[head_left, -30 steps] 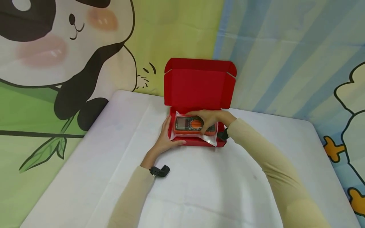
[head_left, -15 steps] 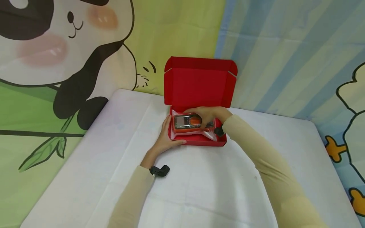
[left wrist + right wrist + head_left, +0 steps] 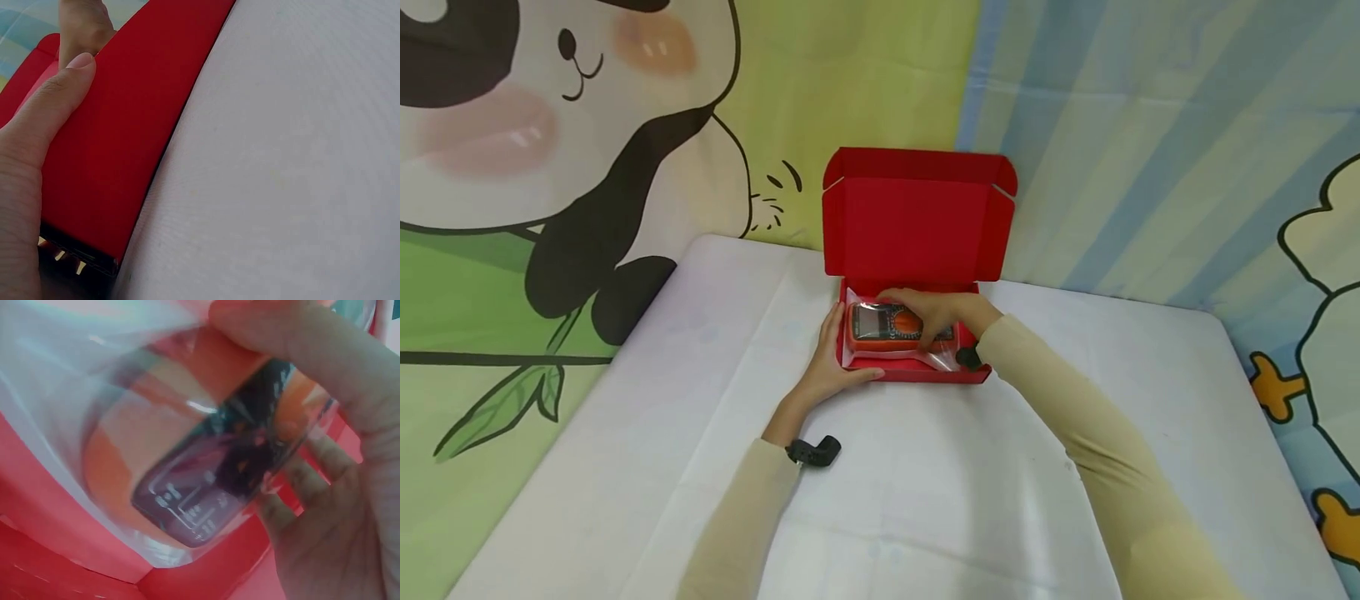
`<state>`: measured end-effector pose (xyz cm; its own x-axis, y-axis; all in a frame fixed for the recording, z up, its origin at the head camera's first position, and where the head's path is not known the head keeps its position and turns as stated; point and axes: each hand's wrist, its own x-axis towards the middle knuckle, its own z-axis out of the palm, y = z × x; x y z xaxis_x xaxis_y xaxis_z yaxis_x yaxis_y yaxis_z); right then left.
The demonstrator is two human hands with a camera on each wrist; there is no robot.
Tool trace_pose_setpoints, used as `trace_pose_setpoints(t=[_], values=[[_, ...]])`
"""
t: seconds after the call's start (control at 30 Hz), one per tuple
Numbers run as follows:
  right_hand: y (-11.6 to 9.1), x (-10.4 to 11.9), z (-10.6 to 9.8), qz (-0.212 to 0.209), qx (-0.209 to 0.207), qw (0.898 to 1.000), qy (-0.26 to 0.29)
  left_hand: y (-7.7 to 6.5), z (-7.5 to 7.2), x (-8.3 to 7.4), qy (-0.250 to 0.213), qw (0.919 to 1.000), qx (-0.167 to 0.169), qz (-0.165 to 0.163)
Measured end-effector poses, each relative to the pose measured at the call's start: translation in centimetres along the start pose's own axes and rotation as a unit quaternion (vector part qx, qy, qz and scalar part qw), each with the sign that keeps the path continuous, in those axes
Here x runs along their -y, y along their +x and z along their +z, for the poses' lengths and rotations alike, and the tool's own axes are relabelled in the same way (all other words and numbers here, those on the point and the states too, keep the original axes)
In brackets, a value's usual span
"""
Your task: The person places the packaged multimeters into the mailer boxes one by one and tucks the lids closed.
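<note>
A red cardboard box [image 3: 917, 225] stands on the table with its lid raised at the back. In it lies an orange and dark multimeter [image 3: 872, 323] with a round orange dial, wrapped in a clear plastic bag [image 3: 942, 360]. From above, my right hand [image 3: 936, 312] grips the multimeter across its width, thumb on the near side and fingers on the far side. My left hand [image 3: 823, 367] holds the box's near left corner, its fingers along the left side. In the left wrist view the thumb [image 3: 59, 97] lies against the front wall.
White cloth [image 3: 925, 500] covers the table, whose far edge runs just behind the box. A printed backdrop [image 3: 865, 67] with a cartoon panda hangs close behind the lid. Small black devices [image 3: 815, 451] are strapped to both wrists.
My right hand has lowered the bagged multimeter deeper into the box, and the bag's loose corner now sits inside the front wall. The left hand keeps its hold on the box.
</note>
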<state>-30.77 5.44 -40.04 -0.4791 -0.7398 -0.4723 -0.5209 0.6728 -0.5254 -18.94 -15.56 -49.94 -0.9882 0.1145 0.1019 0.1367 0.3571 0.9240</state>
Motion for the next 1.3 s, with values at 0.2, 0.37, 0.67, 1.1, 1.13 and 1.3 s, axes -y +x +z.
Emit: trace_pose_setpoints(t=[0.2,0.37,0.67,1.1,1.13,1.3], values=[[-0.4,0.0,0.8,0.013,-0.014,1.0,0.004,0.0,0.0,0.0,0.005,1.0,0.0,0.002],[-0.7,-0.1,1.3,0.017,-0.026,0.999,-0.012,0.1,-0.2,0.1,0.009,1.0,-0.002,0.002],[-2.1,-0.1,1.9,0.019,-0.06,0.998,-0.018,0.0,-0.4,0.0,0.015,0.9999,0.0,-0.003],[-5.4,-1.7,2.7,-0.028,-0.082,0.995,0.055,0.1,0.0,0.0,0.015,0.9999,0.001,0.003],[-5.7,-1.8,2.8,-0.031,-0.084,0.994,0.059,0.1,0.0,-0.1,0.014,0.9999,0.0,0.001],[-7.0,-2.5,3.4,-0.032,-0.091,0.992,0.081,0.0,0.1,-0.1,0.014,0.9999,-0.004,-0.002]])
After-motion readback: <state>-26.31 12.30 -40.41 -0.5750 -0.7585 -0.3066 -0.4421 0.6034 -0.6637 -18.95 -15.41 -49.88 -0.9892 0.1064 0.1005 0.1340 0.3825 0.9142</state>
